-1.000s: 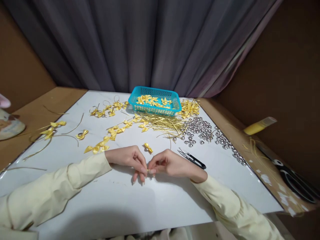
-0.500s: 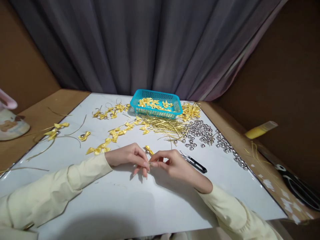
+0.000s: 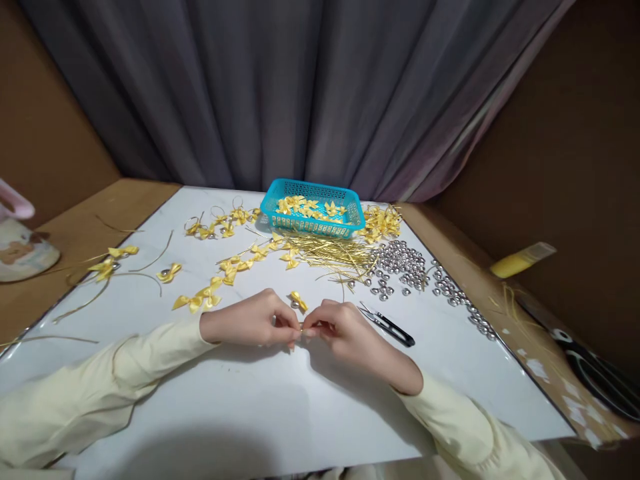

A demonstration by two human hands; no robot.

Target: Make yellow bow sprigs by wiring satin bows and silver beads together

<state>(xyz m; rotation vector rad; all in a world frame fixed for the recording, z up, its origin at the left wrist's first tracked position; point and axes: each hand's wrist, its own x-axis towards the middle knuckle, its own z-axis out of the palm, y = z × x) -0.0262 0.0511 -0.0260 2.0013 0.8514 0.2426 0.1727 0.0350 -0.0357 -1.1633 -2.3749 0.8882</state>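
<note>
My left hand [image 3: 255,320] and my right hand [image 3: 345,333] meet at their fingertips above the white board [image 3: 260,413]. Both are closed in a pinch on a tiny bit of gold cord [image 3: 301,327], mostly covered by the fingers. Just beyond them lies a yellow ribbon bow [image 3: 299,301] with a silver heart bead. Black-handled thread snips [image 3: 393,329] rest to the right of my right hand. Up and left of my left hand are loose yellow bows [image 3: 200,300].
A blue basket [image 3: 313,225] holding yellow bows stands at the back. Before it lie gold cords [image 3: 330,252], with silver heart beads [image 3: 400,261] to their right. A mug [image 3: 23,250] stands far left; black-handled scissors [image 3: 595,380] and a yellow tube [image 3: 523,260] lie far right.
My left hand has shifted slightly left and its lower fingers have curled in. My right fingertips have edged right and down, showing more of the bow behind them.
</note>
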